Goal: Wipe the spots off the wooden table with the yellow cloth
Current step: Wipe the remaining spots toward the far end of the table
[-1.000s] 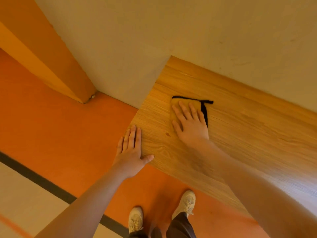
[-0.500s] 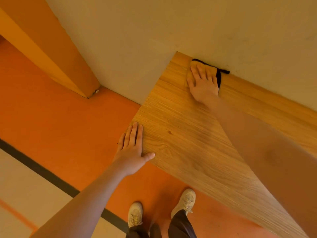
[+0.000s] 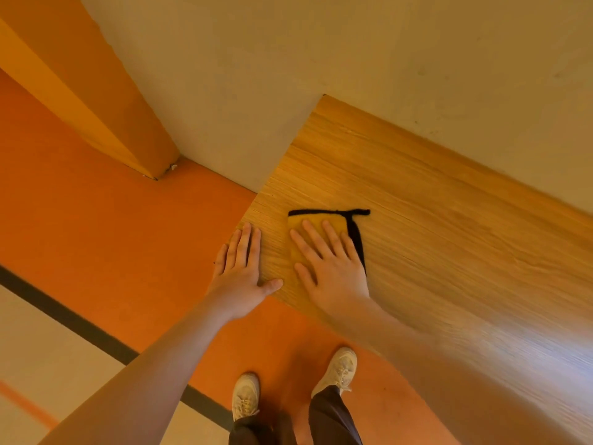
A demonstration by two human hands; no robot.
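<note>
A yellow cloth [image 3: 337, 222] with a black trim lies flat on the wooden table [image 3: 449, 252] near its left corner. My right hand [image 3: 330, 268] presses down on the cloth with straight, spread fingers and covers most of it. My left hand [image 3: 242, 268] rests flat on the table's left edge, fingers straight, thumb out toward the right hand. No spot shows on the bare wood around the cloth; anything under the cloth is hidden.
The table stands against a pale wall [image 3: 353, 59] at the back. An orange floor [image 3: 112, 236] lies to the left and below, with a dark stripe [image 3: 80, 326]. My two feet in pale shoes [image 3: 337, 370] stand at the table's front edge.
My right hand has pulled the cloth back from the far edge by the wall toward me, down to the table's left front corner. The left hand has stayed on the edge.
</note>
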